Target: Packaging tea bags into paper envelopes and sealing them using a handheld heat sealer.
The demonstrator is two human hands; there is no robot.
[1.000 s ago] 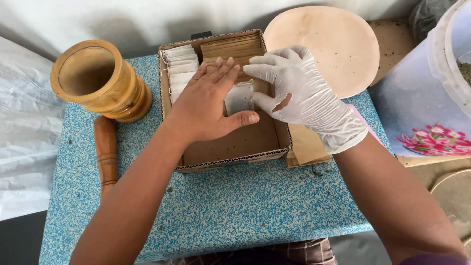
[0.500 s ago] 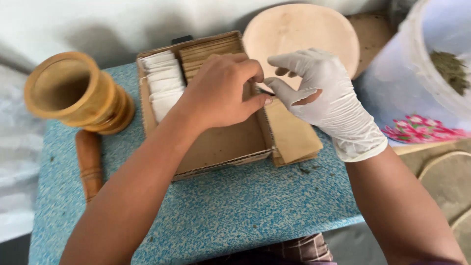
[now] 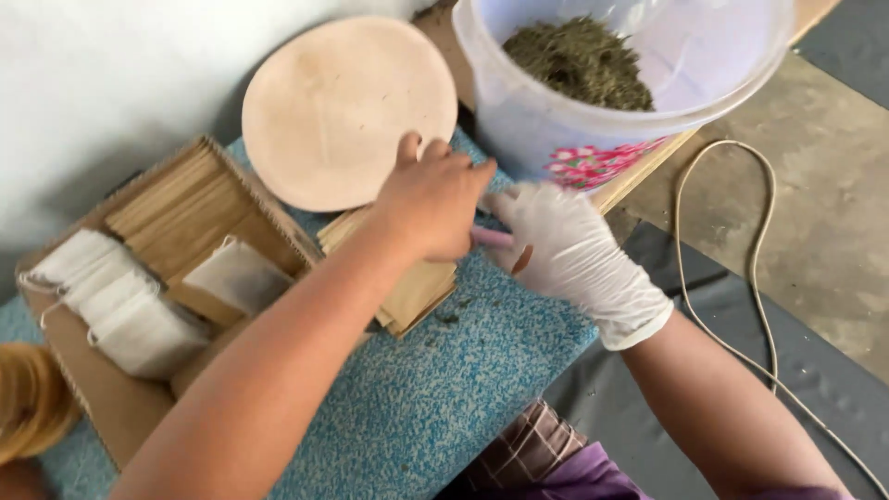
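Speckled blue worktop (image 3: 435, 407), white wall behind. Your left hand (image 3: 433, 199), bare, and gloved right hand (image 3: 565, 248) pinch a thin pink strip (image 3: 493, 238) between them, fingers closed on it, w/ bucket of dried herb (image 3: 593, 69) at 1 o'clock. Prob. light, flimsy; grip near the ends.

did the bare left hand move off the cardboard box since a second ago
Yes. The bare left hand left the open cardboard box and shifted right, now beside the white-gloved right hand near the plastic bucket.

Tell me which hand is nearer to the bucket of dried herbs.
Right. The gloved right hand sits just below the bucket of dried herbs, close to its base. The bare left hand is a little further off, to the bucket's left, over the brown paper packets.
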